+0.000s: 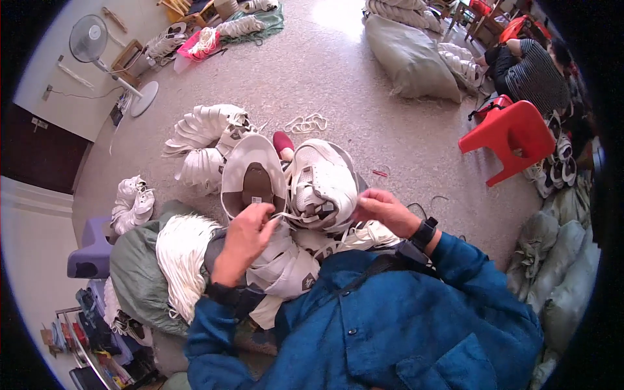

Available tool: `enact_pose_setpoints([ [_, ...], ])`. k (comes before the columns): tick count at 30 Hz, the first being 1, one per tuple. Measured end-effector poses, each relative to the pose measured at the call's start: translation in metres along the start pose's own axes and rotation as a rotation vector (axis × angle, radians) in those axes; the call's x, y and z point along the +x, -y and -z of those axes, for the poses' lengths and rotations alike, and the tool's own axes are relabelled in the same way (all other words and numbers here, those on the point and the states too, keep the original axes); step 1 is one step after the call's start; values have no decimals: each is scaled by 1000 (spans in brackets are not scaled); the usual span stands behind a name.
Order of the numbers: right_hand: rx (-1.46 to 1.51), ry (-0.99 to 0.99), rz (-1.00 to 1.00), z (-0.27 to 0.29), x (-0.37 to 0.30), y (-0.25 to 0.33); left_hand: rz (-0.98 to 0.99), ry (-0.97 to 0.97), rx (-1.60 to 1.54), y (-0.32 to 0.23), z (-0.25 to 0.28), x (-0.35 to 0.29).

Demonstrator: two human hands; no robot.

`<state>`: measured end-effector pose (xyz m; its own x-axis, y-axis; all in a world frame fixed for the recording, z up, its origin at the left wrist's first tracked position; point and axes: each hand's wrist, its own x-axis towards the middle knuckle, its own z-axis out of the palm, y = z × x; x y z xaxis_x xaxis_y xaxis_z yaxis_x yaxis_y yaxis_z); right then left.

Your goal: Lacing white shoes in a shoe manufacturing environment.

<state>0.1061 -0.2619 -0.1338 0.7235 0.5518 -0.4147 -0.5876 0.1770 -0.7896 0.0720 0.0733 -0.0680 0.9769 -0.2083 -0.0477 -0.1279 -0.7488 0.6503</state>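
In front of me, a white sneaker [322, 179] rests on a pile of nested white shoe uppers [283, 263] at my lap. Left of it stands another white shoe [254, 146], its dark insole showing through the opening. My left hand [246, 237] is closed in a pinch at the sneaker's near left side, on a white shoelace [292, 218]. At the sneaker's right side, my right hand [389, 211] has thumb and finger pressed together, seemingly on the lace's other end, which shows poorly. A thick bundle of white laces [184, 260] lies left of my left forearm.
Stacked white shoes [205, 133] and loose laces [307, 123] lie on the floor ahead. A purple stool [91, 250] stands left, a red stool [510, 140] right. Far off are a fan [89, 39], a stuffed sack [409, 62] and a bent-over person [533, 75].
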Motion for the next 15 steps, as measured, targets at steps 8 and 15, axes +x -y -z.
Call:
enact_pose_setpoints([
  [8,-1238,-294,753,-62,14,49,91,-118,259,-16,-57,36],
  [15,-1504,-110,320,-45,-1,23,27,-177,146,-26,-67,16],
])
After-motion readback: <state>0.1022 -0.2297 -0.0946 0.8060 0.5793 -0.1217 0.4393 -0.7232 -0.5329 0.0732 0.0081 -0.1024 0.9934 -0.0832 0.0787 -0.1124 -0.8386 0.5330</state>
